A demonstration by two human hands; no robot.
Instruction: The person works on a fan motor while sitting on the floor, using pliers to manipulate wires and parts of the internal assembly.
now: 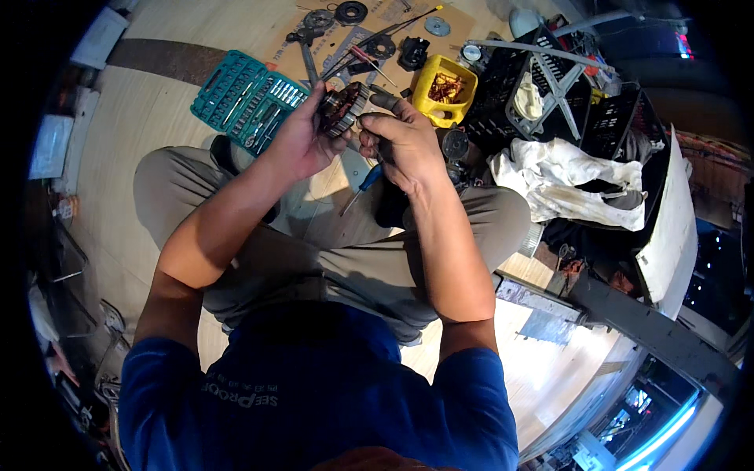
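Observation:
My left hand [302, 141] is wrapped round a motor stator [343, 110], a round part with a slotted metal rim and reddish-brown windings. It is held up in front of me, above my crossed legs. Close against its right side, my right hand [402, 145] has its fingers curled and the thumb pressed to the forefinger. Whatever sits in that pinch is too small or too hidden to make out. Below the hands, a blue-handled screwdriver [367, 180] lies on the floor between my legs.
An opened green socket set case [228, 78] lies left. Cardboard [290, 59] ahead carries dark round parts and a red-handled screwdriver [365, 56]. A cut yellow jug [469, 82] holds copper-coloured scraps. Black crates [491, 118] and a white cloth [550, 177] stand to the right.

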